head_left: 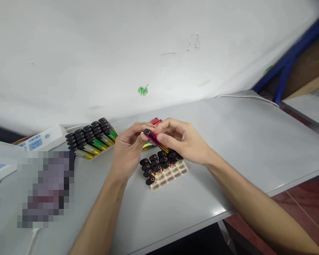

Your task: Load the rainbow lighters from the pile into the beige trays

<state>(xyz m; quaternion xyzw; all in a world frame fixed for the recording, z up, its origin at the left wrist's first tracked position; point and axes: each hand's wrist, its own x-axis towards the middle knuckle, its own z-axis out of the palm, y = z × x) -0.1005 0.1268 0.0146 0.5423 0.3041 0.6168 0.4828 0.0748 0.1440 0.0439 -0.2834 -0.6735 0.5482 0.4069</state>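
Observation:
Both my hands meet above the middle of the grey table, around one shiny device (pixel 158 142) with a black top and a pink-to-yellow body. My left hand (pixel 131 145) pinches its black upper end between thumb and fingers. The fingers of my right hand (pixel 177 138) close on its body from the right. Just below is a cream tray (pixel 162 183) with oval slots, its back and left slots filled with several black-topped devices (pixel 157 168) and its front right slots bare. Partly hidden behind my hands lie red and multicoloured shiny pieces (pixel 154 121).
At the left stands a block of several black-topped green and yellow devices (pixel 95 141). A white power strip (pixel 46 138), a pixelated object (pixel 48 187) and cables lie further left. A white wall (pixel 108 53) rises behind the grey table (pixel 241 141); blue metal framing (pixel 284 78) is at right.

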